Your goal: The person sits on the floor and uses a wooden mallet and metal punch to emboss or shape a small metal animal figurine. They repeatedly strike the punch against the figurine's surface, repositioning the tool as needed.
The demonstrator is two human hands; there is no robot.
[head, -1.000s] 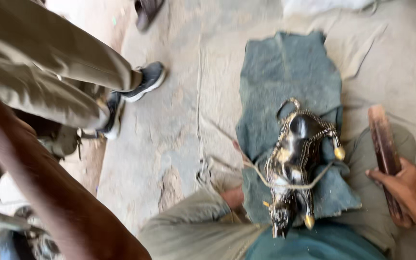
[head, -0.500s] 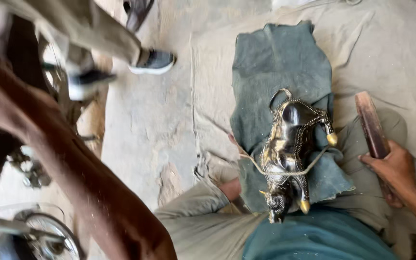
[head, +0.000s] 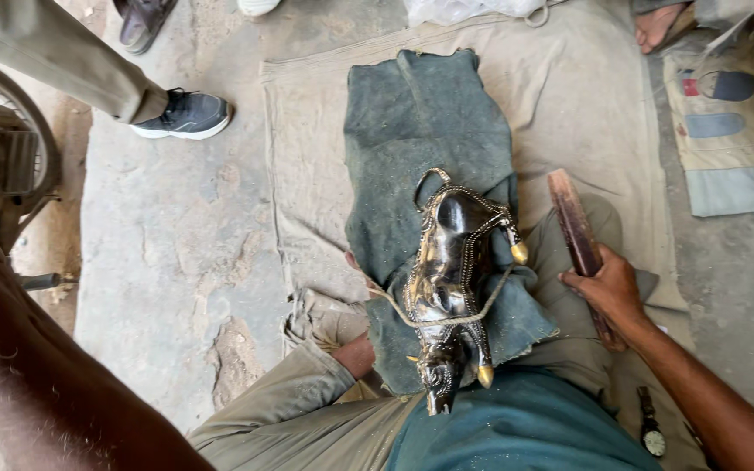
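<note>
1. Rough stone floor (head: 159, 253) is lying under me, with a pale worn mat (head: 586, 105) spreading over it where I am sitting.
2. I am keeping a grey-green cloth (head: 412, 131) stretched from my lap out across the mat.
3. On that cloth a dark, shiny metal animal figure (head: 451, 270) is lying on its side, its head pointing toward my body and its brass-tipped legs sticking out to my right.
4. A thin cord (head: 447, 321) is looping around the figure's middle and trailing off toward my bare foot (head: 358, 356), which is showing just beside the cloth's near edge.
5. My right hand (head: 608, 292) is closing around a long reddish-brown wooden block (head: 576, 235), gripping its near end while the far end is pointing away over my right knee, just beside the figure but apart from it.
6. My left forearm (head: 54, 384) is filling the lower left corner of the view; the left hand itself is lying out of sight, so I cannot tell how it is set.
7. A wristwatch (head: 649, 427) is lying near my right hip.
8. At the top left, another person's trouser leg and dark sneaker (head: 183, 115) are standing on the stone, well apart from the cloth.
9. A spoked wheel (head: 2, 148) is showing at the left edge.
</note>
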